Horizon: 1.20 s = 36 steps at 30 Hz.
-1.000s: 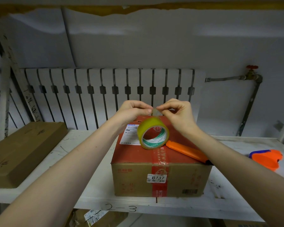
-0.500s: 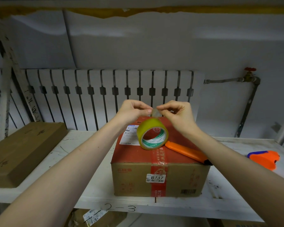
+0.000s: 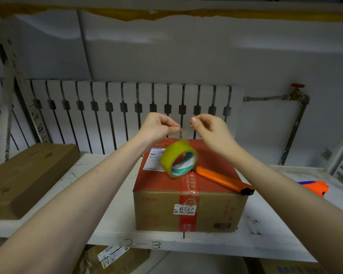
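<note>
A yellow roll of clear tape (image 3: 179, 159) hangs tilted just over the red top of a cardboard box (image 3: 190, 210) labelled 8737. Its loose end (image 3: 184, 133) runs up between my hands. My left hand (image 3: 158, 127) pinches the left side of that end between thumb and fingers. At the end's right side my right hand (image 3: 208, 129) has thumb and fingertips curled together and seems to pinch it too. An orange utility knife (image 3: 224, 179) lies on the box top, right of the roll.
The box stands on a white shelf (image 3: 111, 224) marked 2-3. A flat brown carton (image 3: 28, 175) lies at the left and an orange-and-blue tool (image 3: 315, 187) at the right. Behind are a white radiator (image 3: 127, 107) and a pipe with a red valve (image 3: 297, 95). Parcels (image 3: 111, 258) sit below.
My hands have drawn slightly apart, showing a short piece of tape between them. The roll has tilted and swung a little. The box and knife have not moved.
</note>
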Motion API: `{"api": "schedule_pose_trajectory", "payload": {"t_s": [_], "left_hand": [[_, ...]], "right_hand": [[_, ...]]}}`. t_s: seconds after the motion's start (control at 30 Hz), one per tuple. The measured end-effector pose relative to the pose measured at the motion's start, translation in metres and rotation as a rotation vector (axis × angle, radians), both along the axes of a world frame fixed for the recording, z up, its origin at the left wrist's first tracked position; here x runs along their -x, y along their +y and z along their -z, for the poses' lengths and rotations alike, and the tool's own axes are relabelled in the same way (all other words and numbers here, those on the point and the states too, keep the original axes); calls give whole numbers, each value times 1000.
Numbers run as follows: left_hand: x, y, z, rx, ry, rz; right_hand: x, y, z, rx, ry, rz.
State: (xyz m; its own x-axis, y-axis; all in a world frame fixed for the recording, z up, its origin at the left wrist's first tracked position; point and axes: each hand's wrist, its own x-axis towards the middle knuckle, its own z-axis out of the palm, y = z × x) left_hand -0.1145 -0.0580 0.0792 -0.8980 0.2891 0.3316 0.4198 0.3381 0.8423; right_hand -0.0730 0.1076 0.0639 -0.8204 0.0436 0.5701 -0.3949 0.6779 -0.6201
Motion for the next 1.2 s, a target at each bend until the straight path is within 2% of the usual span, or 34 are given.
{"api": "schedule_pose_trajectory", "payload": {"t_s": [0.17,0.27,0.4,0.47,0.57,0.63,0.73,0.8,0.93,1.07,1.2], "left_hand": [[-5,-3,-7,89,67,-11],[-7,-8,-7,89,74,-5],[-9,-11,-3,90,62,-13],[-9,-11,-3,91,57,-27],[-10,-12,-2,76,34,-51],[-11,-13,-2,59,14,-49],[-15,-16,-3,55,19,-27],[-17,-20,-3,27,7,-15],[-20,-34,20,-180,-178,-30],[-38,-24,61,77,-366,61],[-54,-15,68,-49,-380,89]], "right_hand": [[2,-19,-4,-99,-14,37],[2,-24,-5,-155,28,63],[-2,-22,-8,-179,-11,17],[-4,-19,-8,-157,-77,-38],[-8,-15,-9,-20,-165,-105],[-10,-14,-10,-44,-134,-85],[-11,-18,-9,-208,-6,19],[-8,-21,-8,-205,31,56],[-6,-23,-4,-140,52,73],[-12,-27,-1,-123,56,25],[-28,-30,1,-177,81,-53]]}}
